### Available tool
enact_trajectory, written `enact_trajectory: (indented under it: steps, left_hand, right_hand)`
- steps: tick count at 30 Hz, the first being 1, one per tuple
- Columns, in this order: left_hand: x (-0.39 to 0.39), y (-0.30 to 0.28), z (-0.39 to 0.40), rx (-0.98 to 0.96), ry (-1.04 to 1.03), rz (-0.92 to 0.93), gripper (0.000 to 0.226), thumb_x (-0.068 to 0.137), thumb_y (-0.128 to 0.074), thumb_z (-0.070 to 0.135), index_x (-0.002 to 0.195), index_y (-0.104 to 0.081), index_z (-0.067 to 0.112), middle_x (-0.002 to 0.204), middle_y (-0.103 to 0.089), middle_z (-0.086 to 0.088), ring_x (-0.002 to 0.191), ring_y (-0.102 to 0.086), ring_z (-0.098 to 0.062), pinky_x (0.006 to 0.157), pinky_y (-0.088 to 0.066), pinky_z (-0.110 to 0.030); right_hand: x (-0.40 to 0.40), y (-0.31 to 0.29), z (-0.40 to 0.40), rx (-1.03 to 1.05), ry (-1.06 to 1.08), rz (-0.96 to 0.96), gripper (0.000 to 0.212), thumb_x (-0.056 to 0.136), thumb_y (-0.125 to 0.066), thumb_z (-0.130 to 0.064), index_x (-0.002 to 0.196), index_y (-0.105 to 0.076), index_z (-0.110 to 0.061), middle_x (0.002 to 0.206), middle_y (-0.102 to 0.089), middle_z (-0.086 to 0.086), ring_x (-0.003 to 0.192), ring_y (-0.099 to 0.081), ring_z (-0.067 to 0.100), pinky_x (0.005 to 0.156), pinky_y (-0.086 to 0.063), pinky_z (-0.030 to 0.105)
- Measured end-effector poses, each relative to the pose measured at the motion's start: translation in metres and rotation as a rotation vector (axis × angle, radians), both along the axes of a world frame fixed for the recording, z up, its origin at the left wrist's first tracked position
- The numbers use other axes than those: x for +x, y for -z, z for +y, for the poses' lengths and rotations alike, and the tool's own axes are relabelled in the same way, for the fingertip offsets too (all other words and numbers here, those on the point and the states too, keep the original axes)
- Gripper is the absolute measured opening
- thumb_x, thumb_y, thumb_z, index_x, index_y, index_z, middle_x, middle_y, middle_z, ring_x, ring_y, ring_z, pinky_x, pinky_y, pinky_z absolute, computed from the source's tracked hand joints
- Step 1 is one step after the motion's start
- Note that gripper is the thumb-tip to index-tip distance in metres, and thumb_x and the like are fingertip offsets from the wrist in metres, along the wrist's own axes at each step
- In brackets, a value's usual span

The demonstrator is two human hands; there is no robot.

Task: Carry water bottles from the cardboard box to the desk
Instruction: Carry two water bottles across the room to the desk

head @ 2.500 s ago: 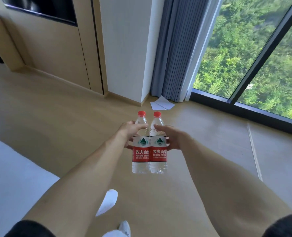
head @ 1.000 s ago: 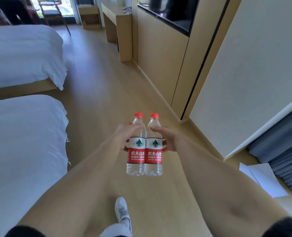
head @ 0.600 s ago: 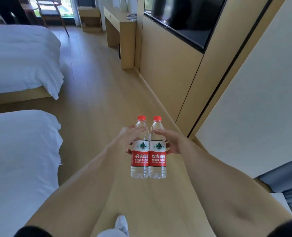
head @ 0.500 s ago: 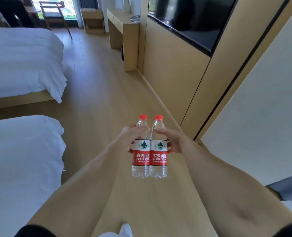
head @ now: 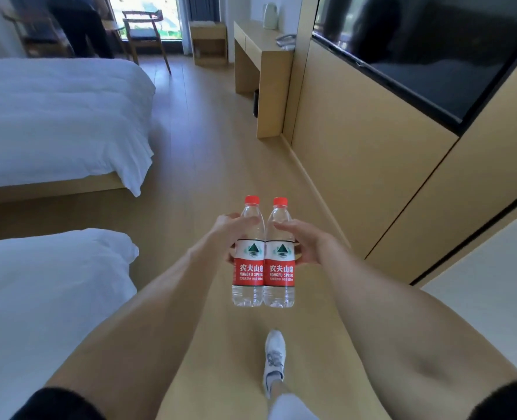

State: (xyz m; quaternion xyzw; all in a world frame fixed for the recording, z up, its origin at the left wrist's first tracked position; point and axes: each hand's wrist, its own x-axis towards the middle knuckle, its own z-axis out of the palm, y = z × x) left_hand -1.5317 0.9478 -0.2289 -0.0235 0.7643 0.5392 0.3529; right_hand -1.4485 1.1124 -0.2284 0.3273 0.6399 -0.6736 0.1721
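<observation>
Head view: holding two water bottles upright and side by side, touching each other, in mid-air above the wooden floor (head: 196,165), ahead of the body at the centre of the frame. Gripping the left bottle (head: 248,253) with the left hand (head: 230,234), thumb lying across the clear shoulder just under the red cap, fingers curling round the far side and mostly hidden behind the label. Gripping the right bottle (head: 279,253) with the right hand (head: 304,244), thumb reaching across the shoulder, fingers wrapping behind the label in the same way. Both red-and-white labels facing the camera, both caps on. Stepping with a white shoe (head: 274,362) on the floor directly below the bottles. Passing a near bed (head: 39,298) along the left edge of the floor, with a second bed (head: 54,116) beyond it. Facing a wooden desk (head: 263,56) at the far right edge of the floor, well apart from the bottles, carrying a white kettle (head: 270,16) at its far end and a telephone (head: 285,40) near its right edge. Showing a dark wall-mounted screen (head: 427,47) on the panelled wall at right, a wooden chair (head: 145,34) at the far end of the floor, and another person's dark-clad figure (head: 78,22) standing just left of it.
</observation>
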Motion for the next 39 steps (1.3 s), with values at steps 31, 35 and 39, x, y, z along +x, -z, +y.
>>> enact_trajectory:
  steps: [31,35,39]
  left_hand:
    - [-0.538,0.011,0.161,0.116,-0.136,0.023,0.057,0.078,-0.079,0.052,0.119,-0.054,0.022,0.107,-0.07,-0.009,0.089,-0.073,-0.029,0.075,-0.06,-0.054]
    - [-0.621,0.009,0.164,0.143,-0.113,-0.013,0.06,0.077,-0.08,0.054,0.121,-0.055,0.022,0.108,-0.07,-0.008,0.089,-0.073,-0.028,0.069,-0.061,-0.05]
    - [-0.693,0.002,0.169,0.135,-0.09,-0.012,0.056,0.08,-0.079,0.051,0.122,-0.056,0.022,0.109,-0.07,-0.008,0.092,-0.073,-0.029,0.078,-0.059,-0.055]
  right_hand:
    - [-0.559,-0.008,0.174,0.053,-0.133,0.023,0.05,0.093,-0.067,-0.042,0.133,-0.05,-0.018,0.123,-0.065,0.013,0.111,-0.065,0.031,0.091,-0.055,0.049]
    - [-0.637,-0.011,0.177,0.067,-0.121,0.012,0.049,0.092,-0.067,-0.044,0.131,-0.05,-0.02,0.122,-0.065,0.013,0.111,-0.066,0.031,0.094,-0.054,0.05]
    - [-0.706,-0.014,0.181,0.06,-0.094,0.011,0.048,0.092,-0.067,-0.044,0.13,-0.05,-0.02,0.123,-0.065,0.013,0.113,-0.065,0.031,0.098,-0.052,0.053]
